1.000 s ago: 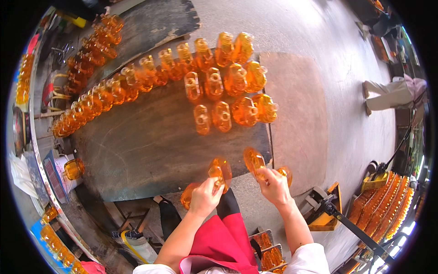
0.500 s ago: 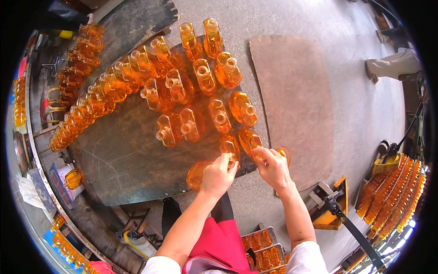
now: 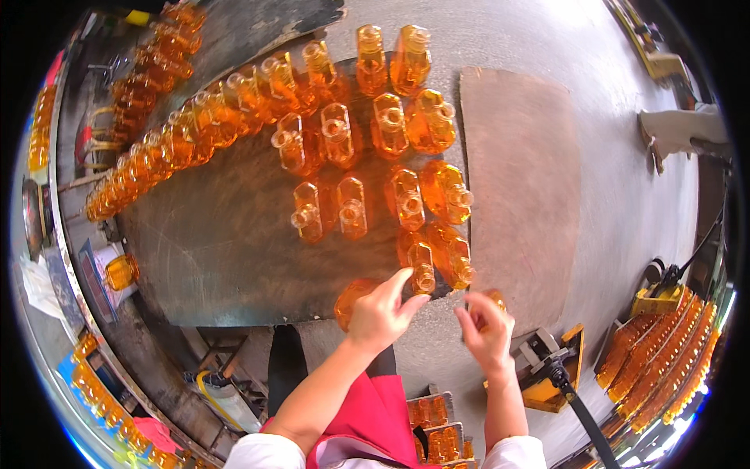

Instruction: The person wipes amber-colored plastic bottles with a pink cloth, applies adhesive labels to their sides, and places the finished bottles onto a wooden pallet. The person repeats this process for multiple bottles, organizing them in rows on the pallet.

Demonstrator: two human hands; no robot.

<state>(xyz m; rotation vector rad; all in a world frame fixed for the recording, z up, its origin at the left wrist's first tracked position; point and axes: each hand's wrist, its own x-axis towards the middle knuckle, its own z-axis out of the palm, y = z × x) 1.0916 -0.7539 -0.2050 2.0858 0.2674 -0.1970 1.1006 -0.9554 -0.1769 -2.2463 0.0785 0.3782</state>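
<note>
My left hand (image 3: 380, 314) has thumb and forefinger spread apart close to the neck of an amber glass bottle (image 3: 416, 256) at the near right edge of the dark board. It holds nothing that I can see. Another amber bottle (image 3: 355, 298) lies partly hidden behind that hand. My right hand (image 3: 491, 334) is off the board, its fingers loosely curled with a gap at the thumb and nothing visible between them. Just beyond its knuckles shows part of an amber piece (image 3: 498, 297). A further amber bottle (image 3: 450, 254) stands in the right column, apart from both hands.
The dark board (image 3: 234, 273) carries several amber bottles in rows and a long curved line (image 3: 187, 129) of them. A brown sheet (image 3: 519, 195) lies on the floor to the right. Stacked amber glass (image 3: 664, 359) and a black bar (image 3: 586, 414) stand lower right. A person's leg (image 3: 680, 131) shows far right.
Both hands have let go of the bottle necks they gripped. My right hand has drawn back toward me; my left stays near its bottle with fingers opened. The view has shifted slightly.
</note>
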